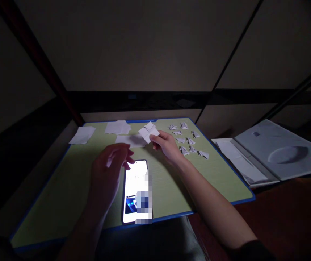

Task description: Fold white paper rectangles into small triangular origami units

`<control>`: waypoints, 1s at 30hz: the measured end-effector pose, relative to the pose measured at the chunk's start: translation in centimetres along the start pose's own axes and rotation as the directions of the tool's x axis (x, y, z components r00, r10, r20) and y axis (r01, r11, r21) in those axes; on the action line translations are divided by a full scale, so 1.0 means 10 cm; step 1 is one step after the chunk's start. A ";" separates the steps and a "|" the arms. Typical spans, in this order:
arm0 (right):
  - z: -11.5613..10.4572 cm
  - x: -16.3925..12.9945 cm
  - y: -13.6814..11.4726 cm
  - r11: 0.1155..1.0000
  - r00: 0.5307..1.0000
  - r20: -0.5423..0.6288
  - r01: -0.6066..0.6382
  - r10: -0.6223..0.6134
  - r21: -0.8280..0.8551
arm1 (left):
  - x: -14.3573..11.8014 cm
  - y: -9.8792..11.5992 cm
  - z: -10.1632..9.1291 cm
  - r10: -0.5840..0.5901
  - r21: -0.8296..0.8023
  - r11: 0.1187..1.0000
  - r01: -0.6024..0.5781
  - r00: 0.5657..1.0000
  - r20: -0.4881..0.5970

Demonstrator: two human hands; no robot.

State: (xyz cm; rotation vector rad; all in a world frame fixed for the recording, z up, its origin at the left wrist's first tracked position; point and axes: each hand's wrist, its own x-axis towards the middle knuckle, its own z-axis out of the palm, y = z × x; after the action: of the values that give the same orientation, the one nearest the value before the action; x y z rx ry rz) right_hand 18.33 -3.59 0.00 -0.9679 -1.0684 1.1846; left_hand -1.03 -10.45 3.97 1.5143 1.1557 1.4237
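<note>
From afar I have my right hand (167, 143) pinching a folded white paper (146, 134) above the counter (168, 195), left of the small folded pieces (190, 141); my left hand (112, 161), released and loosely curled, hovers by the lit phone (135, 185)

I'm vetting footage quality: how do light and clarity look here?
Head view: surroundings dim, left side nearly black; head view: phone screen glaring white, its lower right pixelated; head view: left hand darker than right hand, folded paper brightly lit.
</note>
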 end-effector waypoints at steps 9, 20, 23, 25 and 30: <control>-0.01 -0.02 0.00 0.990 0.998 -0.038 0.064 -0.059 0.129 | 0.67 -0.32 0.42 -0.130 0.017 0.991 0.132 0.933 0.335; 0.04 -0.05 0.08 1.000 0.999 0.046 0.017 -0.018 0.013 | 0.62 -0.50 0.49 -0.098 -0.020 0.994 0.107 0.957 0.272; 0.06 -0.05 0.09 0.999 0.996 0.083 -0.017 0.014 0.028 | 0.60 -0.54 0.50 -0.121 -0.040 0.990 0.132 0.970 0.213; 0.05 -0.05 0.09 0.999 0.996 0.087 -0.031 0.028 0.030 | 0.61 -0.58 0.48 -0.135 -0.049 0.987 0.150 0.962 0.237; -0.01 -0.01 0.06 0.999 0.999 0.039 -0.030 0.032 -0.038 | 0.73 -0.63 0.32 -0.141 -0.162 0.971 0.177 0.966 0.215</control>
State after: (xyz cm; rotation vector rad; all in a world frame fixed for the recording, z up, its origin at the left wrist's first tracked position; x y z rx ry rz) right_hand 18.28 -3.66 -0.60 -0.9970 -1.1146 1.2173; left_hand 1.24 -1.38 0.08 1.3719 0.9745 1.2013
